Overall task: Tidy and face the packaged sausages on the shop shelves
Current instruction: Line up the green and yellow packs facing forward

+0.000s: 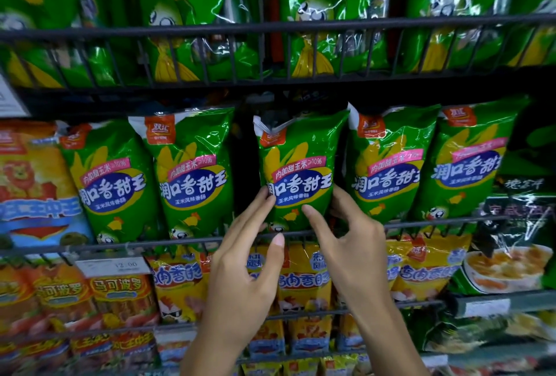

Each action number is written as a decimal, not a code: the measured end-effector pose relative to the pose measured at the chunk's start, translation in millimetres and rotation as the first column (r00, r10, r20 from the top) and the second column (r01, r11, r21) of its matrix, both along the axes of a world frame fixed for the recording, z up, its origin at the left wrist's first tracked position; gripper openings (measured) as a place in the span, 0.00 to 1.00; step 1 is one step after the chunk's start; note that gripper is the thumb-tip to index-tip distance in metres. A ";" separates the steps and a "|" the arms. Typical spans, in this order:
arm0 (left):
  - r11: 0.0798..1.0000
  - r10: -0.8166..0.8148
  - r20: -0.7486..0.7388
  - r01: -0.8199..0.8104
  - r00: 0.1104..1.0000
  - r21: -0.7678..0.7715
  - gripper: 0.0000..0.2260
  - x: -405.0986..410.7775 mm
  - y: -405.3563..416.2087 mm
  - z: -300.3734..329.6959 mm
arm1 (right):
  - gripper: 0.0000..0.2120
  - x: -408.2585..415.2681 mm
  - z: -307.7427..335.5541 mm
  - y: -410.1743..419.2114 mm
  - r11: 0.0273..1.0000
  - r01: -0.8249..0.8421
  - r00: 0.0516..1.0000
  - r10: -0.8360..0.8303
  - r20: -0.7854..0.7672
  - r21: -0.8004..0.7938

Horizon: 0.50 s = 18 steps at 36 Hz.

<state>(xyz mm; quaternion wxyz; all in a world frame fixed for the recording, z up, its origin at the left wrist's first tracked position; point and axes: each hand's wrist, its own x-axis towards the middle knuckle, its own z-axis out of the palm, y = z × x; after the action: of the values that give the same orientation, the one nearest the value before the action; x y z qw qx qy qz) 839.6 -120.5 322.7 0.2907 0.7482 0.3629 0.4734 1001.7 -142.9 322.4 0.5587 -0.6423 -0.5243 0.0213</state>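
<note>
- The glossy green plastic sausage pack with the blue oval label (298,171) stands mid-row on the middle wire shelf, long axis vertical, label facing you, crumpled top seal at 12 o'clock.
- Your left hand (243,270) touches its 8 o'clock edge with fingers spread and loose; your right hand (352,243) pinches its 4 o'clock edge.
- You seem mid-straightening. Next, square it against the black wire front rail (436,222), level with the neighbouring green packs (192,177).
</note>
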 end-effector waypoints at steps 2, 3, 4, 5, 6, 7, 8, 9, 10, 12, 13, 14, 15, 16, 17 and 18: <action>1.000 0.002 0.007 -0.002 1.000 -0.001 0.22 0.3 -1.5 -0.2 | 0.27 -3.3 -1.1 -2.8 1.000 0.002 1.000 -0.001 -0.021 0.022; 1.000 0.005 0.010 -0.005 1.000 0.001 0.23 -0.3 -2.7 0.6 | 0.28 -5.6 -1.2 -5.2 0.999 0.006 0.999 -0.003 -0.050 0.052; 1.000 0.011 0.013 -0.011 1.000 0.004 0.22 -1.4 -3.8 1.3 | 0.29 -7.8 -1.0 -7.9 0.995 0.012 0.997 -0.005 -0.077 0.096; 1.000 0.021 0.016 -0.021 1.000 0.008 0.22 -3.5 -5.0 1.9 | 0.29 -10.0 -0.3 -10.9 0.987 0.025 0.996 -0.012 -0.083 0.157; 0.999 0.039 0.022 -0.039 0.999 0.014 0.22 -6.6 -5.9 2.5 | 0.28 -11.5 0.1 -13.8 0.973 0.038 0.998 -0.024 -0.065 0.229; 0.997 0.066 0.027 -0.067 0.997 0.026 0.21 -10.9 -6.6 2.8 | 0.26 -12.7 -0.1 -16.9 0.954 0.044 0.999 -0.034 -0.038 0.298; 0.994 0.104 0.035 -0.105 0.994 0.041 0.20 -16.1 -6.9 2.6 | 0.25 -14.2 -0.3 -19.4 0.934 0.034 0.999 -0.030 -0.015 0.355; 0.988 0.148 0.048 -0.150 0.988 0.046 0.19 -22.5 -6.7 2.2 | 0.24 -16.4 -0.4 -21.5 0.919 0.004 1.000 -0.005 0.001 0.395; 0.980 0.192 0.067 -0.195 0.979 0.039 0.20 -29.4 -6.3 2.1 | 0.25 -19.5 -0.1 -22.7 0.909 -0.042 0.999 0.041 0.010 0.414; 0.965 0.260 0.093 -0.263 0.961 0.012 0.21 -43.9 -5.5 3.1 | 0.26 -28.9 0.3 -22.4 0.909 -0.152 0.987 0.162 0.006 0.388; 0.958 0.285 0.095 -0.286 0.954 0.005 0.21 -51.2 -5.4 4.4 | 0.26 -34.7 0.3 -20.8 0.913 -0.202 0.977 0.215 0.003 0.355; 0.952 0.303 0.091 -0.305 0.949 0.006 0.21 -58.6 -5.0 5.5 | 0.26 -40.9 -0.3 -18.0 0.918 -0.241 0.967 0.254 0.001 0.314; 0.949 0.315 0.082 -0.316 0.946 0.009 0.21 -65.9 -4.6 6.7 | 0.27 -47.3 -1.0 -14.4 0.926 -0.271 0.960 0.281 -0.002 0.263; 0.947 0.321 0.069 -0.323 0.944 0.008 0.21 -72.5 -3.6 7.7 | 0.28 -53.5 -0.9 -10.3 0.934 -0.295 0.954 0.301 -0.001 0.202; 0.946 0.323 0.053 -0.323 0.945 0.002 0.21 -78.5 -2.3 8.4 | 0.29 -59.5 -0.6 -6.5 0.940 -0.313 0.949 0.315 0.006 0.137; 0.947 0.322 0.034 -0.322 0.946 -0.005 0.21 -83.9 -0.3 8.6 | 0.30 -65.4 0.1 -2.8 0.942 -0.325 0.946 0.325 0.014 0.078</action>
<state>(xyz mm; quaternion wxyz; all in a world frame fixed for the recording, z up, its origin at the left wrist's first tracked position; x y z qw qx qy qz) 755.7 -120.7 331.3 0.2156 0.6706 0.4750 0.5274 936.3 -145.7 322.4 0.5724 -0.5243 -0.6237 0.0921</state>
